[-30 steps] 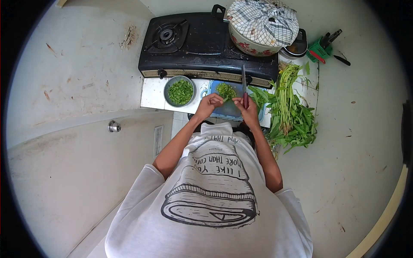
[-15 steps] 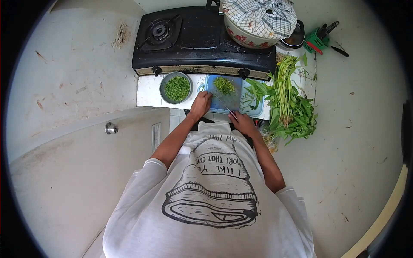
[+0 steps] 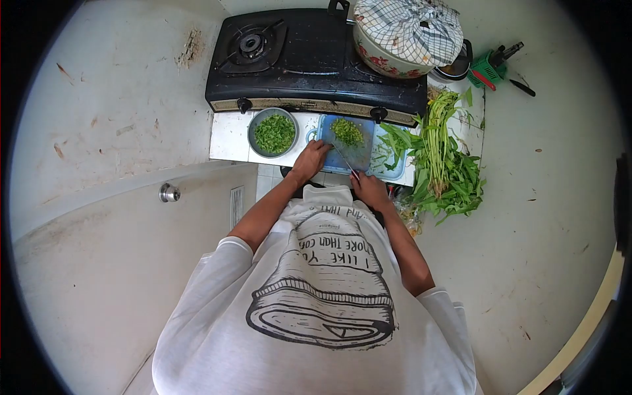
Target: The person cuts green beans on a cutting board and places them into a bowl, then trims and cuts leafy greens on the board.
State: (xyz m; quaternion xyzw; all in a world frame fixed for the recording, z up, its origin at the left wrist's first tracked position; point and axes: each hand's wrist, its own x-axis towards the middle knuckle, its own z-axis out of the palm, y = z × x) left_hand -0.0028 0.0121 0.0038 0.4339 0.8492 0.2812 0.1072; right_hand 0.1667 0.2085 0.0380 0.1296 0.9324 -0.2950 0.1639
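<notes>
My right hand (image 3: 370,189) is closed around the handle of a kitchen knife (image 3: 344,158), whose blade slants up and left across a blue cutting board (image 3: 363,157). At the board's left edge, my left hand (image 3: 311,160) has its fingers drawn together close to the knife tip. Anything small between those fingertips is hidden. Finely chopped greens (image 3: 347,132) lie in a heap on the board, just beyond the blade. Left of the board, a grey bowl (image 3: 251,143) holds more chopped greens.
Behind the board stands a black gas stove (image 3: 309,62) with a cloth-covered pot (image 3: 385,62) on its right side. A bundle of long-stemmed leafy greens (image 3: 440,155) lies to the right. Farther right is a green basket (image 3: 486,69) with utensils.
The view has shifted slightly, so the stove and pot appear a little farther right. Both hands and the knife keep nearly the same pose on the board.
</notes>
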